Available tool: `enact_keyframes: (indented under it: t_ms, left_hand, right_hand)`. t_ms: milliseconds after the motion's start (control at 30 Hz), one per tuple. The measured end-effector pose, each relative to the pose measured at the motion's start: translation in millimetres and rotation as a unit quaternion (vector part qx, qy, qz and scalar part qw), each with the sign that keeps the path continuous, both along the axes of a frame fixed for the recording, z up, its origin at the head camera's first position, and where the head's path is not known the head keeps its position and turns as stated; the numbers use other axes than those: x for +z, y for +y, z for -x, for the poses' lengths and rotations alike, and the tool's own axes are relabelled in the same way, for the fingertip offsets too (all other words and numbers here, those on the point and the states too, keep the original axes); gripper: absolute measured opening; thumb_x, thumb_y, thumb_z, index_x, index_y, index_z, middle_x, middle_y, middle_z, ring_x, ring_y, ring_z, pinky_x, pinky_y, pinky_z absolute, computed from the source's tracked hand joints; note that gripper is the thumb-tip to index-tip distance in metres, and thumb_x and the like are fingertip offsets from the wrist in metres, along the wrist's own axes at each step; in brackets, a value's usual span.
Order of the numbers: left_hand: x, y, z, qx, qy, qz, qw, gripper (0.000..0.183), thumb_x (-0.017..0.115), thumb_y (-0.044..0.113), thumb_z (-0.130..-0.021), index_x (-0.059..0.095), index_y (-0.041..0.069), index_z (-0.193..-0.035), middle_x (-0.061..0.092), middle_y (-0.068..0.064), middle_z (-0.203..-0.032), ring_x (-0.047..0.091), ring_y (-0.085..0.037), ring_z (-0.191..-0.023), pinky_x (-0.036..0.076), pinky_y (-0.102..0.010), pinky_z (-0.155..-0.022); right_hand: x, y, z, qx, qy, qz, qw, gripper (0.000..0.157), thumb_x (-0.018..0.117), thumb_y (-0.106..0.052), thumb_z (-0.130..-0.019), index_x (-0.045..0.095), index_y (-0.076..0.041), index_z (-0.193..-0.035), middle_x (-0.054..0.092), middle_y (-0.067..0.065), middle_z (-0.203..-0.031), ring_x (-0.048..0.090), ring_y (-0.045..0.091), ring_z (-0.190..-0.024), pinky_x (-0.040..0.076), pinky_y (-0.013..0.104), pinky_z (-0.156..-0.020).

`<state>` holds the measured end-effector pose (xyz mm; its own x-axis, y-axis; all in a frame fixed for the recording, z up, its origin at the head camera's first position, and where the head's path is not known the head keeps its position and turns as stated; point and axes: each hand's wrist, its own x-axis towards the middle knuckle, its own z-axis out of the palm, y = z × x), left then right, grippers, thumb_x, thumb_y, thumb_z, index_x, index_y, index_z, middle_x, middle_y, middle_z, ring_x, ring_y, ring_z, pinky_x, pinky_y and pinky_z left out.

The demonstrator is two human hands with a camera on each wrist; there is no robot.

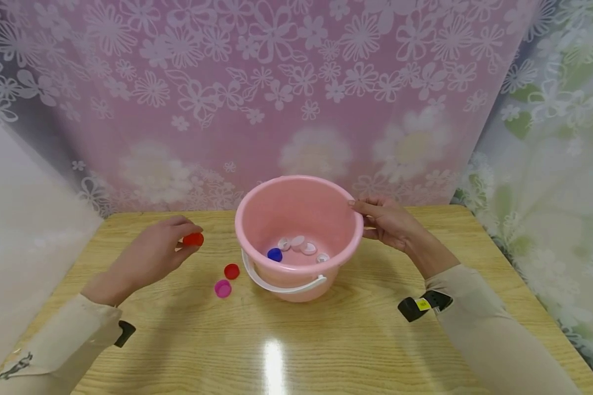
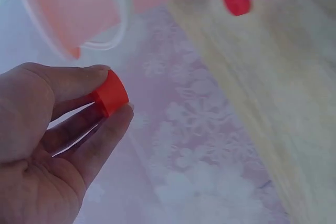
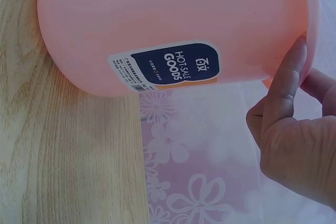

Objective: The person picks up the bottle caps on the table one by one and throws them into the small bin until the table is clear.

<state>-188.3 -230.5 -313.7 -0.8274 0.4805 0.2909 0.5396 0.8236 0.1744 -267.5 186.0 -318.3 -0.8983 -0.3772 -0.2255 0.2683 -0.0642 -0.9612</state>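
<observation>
A red bottle cap (image 1: 193, 240) is pinched between the thumb and fingers of my left hand (image 1: 154, 255), above the table left of the bucket. The left wrist view shows the same red cap (image 2: 112, 94) at the fingertips. My right hand (image 1: 386, 224) holds the right rim of the pink bucket (image 1: 301, 280), thumb at the rim and fingers against the outside wall. Inside the bucket lie a blue cap (image 1: 274, 254) and several white caps (image 1: 309, 249). Another red cap (image 1: 231, 271) and a magenta cap (image 1: 223, 288) lie on the table beside the bucket.
The bucket's white handle (image 1: 277, 287) hangs down at its front. A wood-grain table (image 1: 356, 351) bears everything. Pink flowered cloth (image 1: 257, 109) hangs behind the table's far edge. A printed label (image 3: 173, 66) is on the bucket's side in the right wrist view.
</observation>
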Motion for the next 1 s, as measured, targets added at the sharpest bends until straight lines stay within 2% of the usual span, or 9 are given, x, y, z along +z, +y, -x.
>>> enact_keyframes:
  t_ms: [200, 367, 467, 733, 1000]
  left_hand:
    - [22.2, 15.3, 11.0, 0.002, 0.033, -0.018, 0.9993, 0.028, 0.075, 0.005, -0.082, 0.067, 0.0, -0.108, 0.062, -0.01, -0.101, 0.063, -0.025, -0.085, 0.057, -0.04, -0.07]
    - [35.5, 33.7, 16.3, 0.015, 0.036, -0.038, 0.9985, 0.03, 0.072, 0.008, -0.086, 0.065, 0.002, -0.115, 0.061, -0.01, -0.108, 0.063, -0.025, -0.09, 0.056, -0.041, -0.076]
    - [40.7, 44.7, 20.7, 0.007, 0.039, -0.049, 0.998, 0.031, 0.07, 0.007, -0.087, 0.065, 0.002, -0.117, 0.06, -0.011, -0.109, 0.062, -0.026, -0.091, 0.056, -0.042, -0.077]
    - [47.2, 72.3, 31.3, -0.033, 0.023, -0.05, 0.9979, 0.03, 0.073, 0.008, -0.085, 0.066, 0.004, -0.114, 0.061, -0.008, -0.108, 0.058, -0.025, -0.096, 0.055, -0.038, -0.081]
    - [43.5, 94.1, 39.6, -0.064, 0.017, -0.041, 0.997, 0.031, 0.073, 0.012, -0.086, 0.067, 0.005, -0.116, 0.061, -0.009, -0.107, 0.059, -0.024, -0.094, 0.055, -0.036, -0.081]
  right_hand:
    - [0.3, 0.4, 0.0, 0.0, 0.002, 0.0, 1.0, 0.034, 0.06, -0.024, -0.096, 0.05, 0.004, -0.111, 0.055, 0.011, -0.1, 0.065, 0.019, -0.085, 0.058, 0.03, -0.072]
    - [-0.2, 0.8, 0.0, -0.001, 0.0, 0.003, 1.0, 0.033, 0.061, -0.024, -0.096, 0.051, 0.004, -0.11, 0.056, 0.011, -0.099, 0.066, 0.019, -0.085, 0.058, 0.03, -0.072]
    - [-0.7, 0.8, 0.3, -0.002, -0.001, 0.002, 1.0, 0.032, 0.061, -0.024, -0.096, 0.05, 0.002, -0.109, 0.055, 0.01, -0.098, 0.066, 0.018, -0.084, 0.057, 0.03, -0.073]
    - [-1.0, 1.2, 0.2, -0.004, 0.0, 0.002, 1.0, 0.029, 0.061, -0.024, -0.095, 0.051, 0.0, -0.106, 0.055, 0.009, -0.097, 0.065, 0.017, -0.083, 0.057, 0.03, -0.074]
    - [-0.9, 0.4, 0.2, 0.0, 0.004, 0.002, 1.0, 0.031, 0.061, -0.025, -0.095, 0.051, 0.001, -0.108, 0.055, 0.01, -0.1, 0.065, 0.018, -0.086, 0.057, 0.03, -0.075]
